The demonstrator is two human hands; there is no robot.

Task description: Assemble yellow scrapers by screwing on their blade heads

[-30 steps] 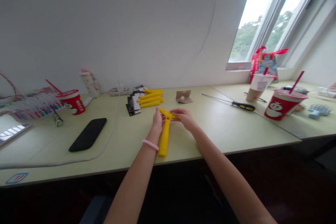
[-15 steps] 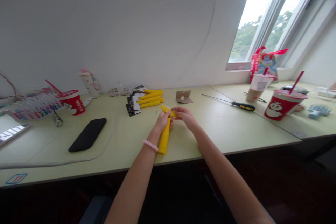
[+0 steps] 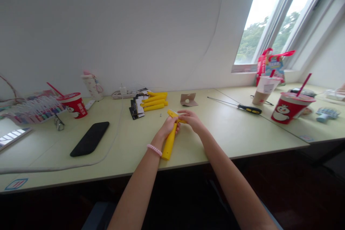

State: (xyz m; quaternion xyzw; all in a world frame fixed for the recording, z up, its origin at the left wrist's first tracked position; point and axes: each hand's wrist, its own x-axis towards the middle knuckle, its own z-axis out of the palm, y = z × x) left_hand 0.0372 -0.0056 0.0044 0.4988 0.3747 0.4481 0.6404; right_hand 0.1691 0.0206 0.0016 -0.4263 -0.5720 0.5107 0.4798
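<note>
A yellow T-shaped scraper (image 3: 169,145) is held above the front part of the table, its handle pointing back toward me. My left hand (image 3: 168,125) wraps round it just below the head, with a pink coil band on the wrist. At the right end of the head, the fingers of my right hand (image 3: 192,120) pinch it and hide part of that end. A thin pale strip shows along the head's far edge. Left of the head lies a tiny metal piece (image 3: 160,115), perhaps a screw. Several more yellow scrapers (image 3: 155,103) with black-and-white cards are piled behind.
A folded brown card (image 3: 188,99) and a long screwdriver (image 3: 249,109) lie to the right. Red drink cups (image 3: 291,109) stand on both sides, with a black phone-like slab (image 3: 90,139) at left. A white cable (image 3: 114,143) crosses the table beside it.
The scraper has turned slightly in my hands, and its head has shifted a little to the right and nearer to me. Both hands keep their hold.
</note>
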